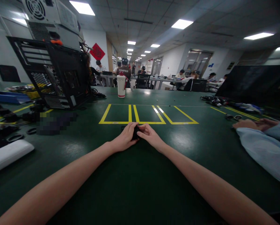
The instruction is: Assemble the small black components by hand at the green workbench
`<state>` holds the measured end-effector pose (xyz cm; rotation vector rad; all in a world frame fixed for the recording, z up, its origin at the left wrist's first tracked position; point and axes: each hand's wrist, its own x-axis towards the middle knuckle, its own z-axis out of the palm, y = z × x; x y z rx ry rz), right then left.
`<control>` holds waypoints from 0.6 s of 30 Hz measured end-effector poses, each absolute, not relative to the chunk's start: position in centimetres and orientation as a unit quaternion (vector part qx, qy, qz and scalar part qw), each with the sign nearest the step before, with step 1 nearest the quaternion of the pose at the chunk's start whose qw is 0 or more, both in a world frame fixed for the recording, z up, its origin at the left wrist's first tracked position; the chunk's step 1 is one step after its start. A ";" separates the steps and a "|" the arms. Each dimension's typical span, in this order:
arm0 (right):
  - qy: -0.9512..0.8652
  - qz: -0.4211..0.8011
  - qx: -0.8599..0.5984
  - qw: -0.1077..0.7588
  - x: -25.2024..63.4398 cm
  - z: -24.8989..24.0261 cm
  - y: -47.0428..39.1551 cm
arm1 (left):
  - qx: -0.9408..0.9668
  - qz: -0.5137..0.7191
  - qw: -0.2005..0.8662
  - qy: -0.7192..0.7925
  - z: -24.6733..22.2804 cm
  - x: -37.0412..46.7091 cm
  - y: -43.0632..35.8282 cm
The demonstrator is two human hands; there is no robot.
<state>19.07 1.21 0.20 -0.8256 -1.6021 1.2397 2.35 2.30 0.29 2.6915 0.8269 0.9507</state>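
Observation:
My left hand (125,137) and my right hand (151,136) meet at the middle of the green table (130,184), just in front of the taped outlines. Between them is a small black object (135,132), mostly covered by my fingers, so its kind cannot be made out. The left fingers wrap its left side and top. My right thumb and fingertips pinch it from the right.
Yellow tape outlines (135,122) lie beyond my hands. A white cup (121,86) stands behind them. On the left are an open computer case (57,72), black rings (15,137) and a white case (10,156). A co-worker's sleeve (261,148) rests at right.

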 end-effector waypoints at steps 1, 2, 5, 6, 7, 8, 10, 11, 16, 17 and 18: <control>-0.650 0.501 -0.336 0.462 19.0 0.2 1.2 | 0.901 0.322 0.092 0.277 0.3 2.4 2.3; -0.650 0.498 -0.337 0.464 19.0 0.2 1.2 | 0.899 0.324 0.097 0.277 0.4 2.4 2.3; -0.651 0.492 -0.343 0.465 19.0 0.2 1.3 | 0.895 0.330 0.104 0.283 0.5 2.5 2.3; -0.652 0.492 -0.347 0.462 19.0 0.2 1.3 | 0.893 0.332 0.104 0.284 0.5 2.5 2.2; -0.652 0.491 -0.350 0.459 19.1 0.1 1.3 | 0.892 0.335 0.104 0.285 0.6 2.6 2.2; -0.653 0.491 -0.353 0.456 19.1 0.1 1.3 | 0.891 0.338 0.104 0.285 0.6 2.6 2.2; -0.656 0.493 -0.353 0.451 19.2 0.2 1.2 | 0.890 0.342 0.103 0.284 0.6 2.6 2.1; -0.657 0.495 -0.349 0.448 19.2 0.2 1.1 | 0.890 0.341 0.104 0.284 0.7 2.6 2.1; -0.660 0.516 -0.316 0.445 19.2 0.6 0.8 | 0.887 0.334 0.104 0.300 0.7 2.6 2.1; -0.660 0.514 -0.317 0.447 19.1 0.7 0.8 | 0.887 0.335 0.102 0.300 0.7 2.6 2.0; -0.659 0.508 -0.322 0.452 19.1 0.7 0.8 | 0.887 0.336 0.100 0.299 0.7 2.6 2.0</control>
